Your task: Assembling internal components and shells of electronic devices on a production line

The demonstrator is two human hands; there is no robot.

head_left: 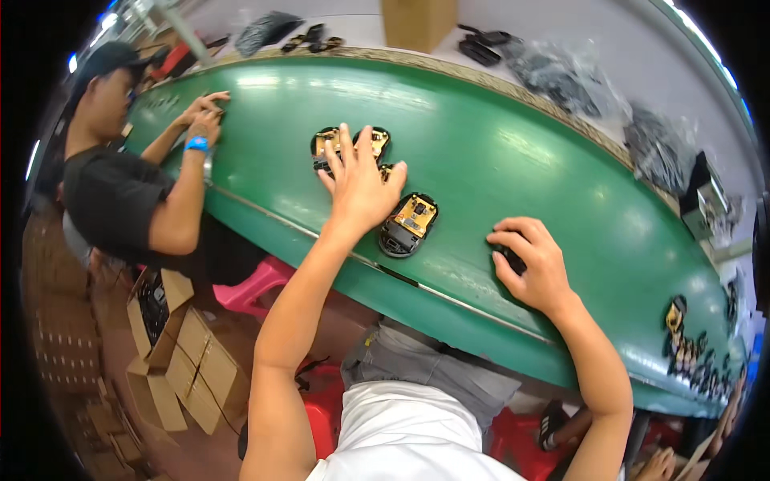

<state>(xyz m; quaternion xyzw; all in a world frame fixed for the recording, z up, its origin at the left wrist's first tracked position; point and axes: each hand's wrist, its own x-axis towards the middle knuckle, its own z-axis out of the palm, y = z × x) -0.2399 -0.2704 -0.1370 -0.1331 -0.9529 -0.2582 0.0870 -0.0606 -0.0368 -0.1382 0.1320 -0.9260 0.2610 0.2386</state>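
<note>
My left hand (362, 192) reaches over a small group of opened computer mice (326, 138), its fingers spread and touching or just above them. Their yellow circuit boards show between and beside the fingers; the rest of the group is covered. Just right of my left wrist lies another opened computer mouse (411, 226), black with its yellow board facing up. Further right, my right hand (536, 263) is curled round a small black piece (510, 258) close to the green table surface. Most of that piece is hidden under the fingers, so its kind cannot be made out.
The long green table (473, 152) curves across the view. More mouse parts (690, 353) lie at its far right. Bags of black parts (561, 72) and a cardboard box (417, 24) line the far ledge. A co-worker (128, 160) sits at left, above open cartons (196, 369) on the floor.
</note>
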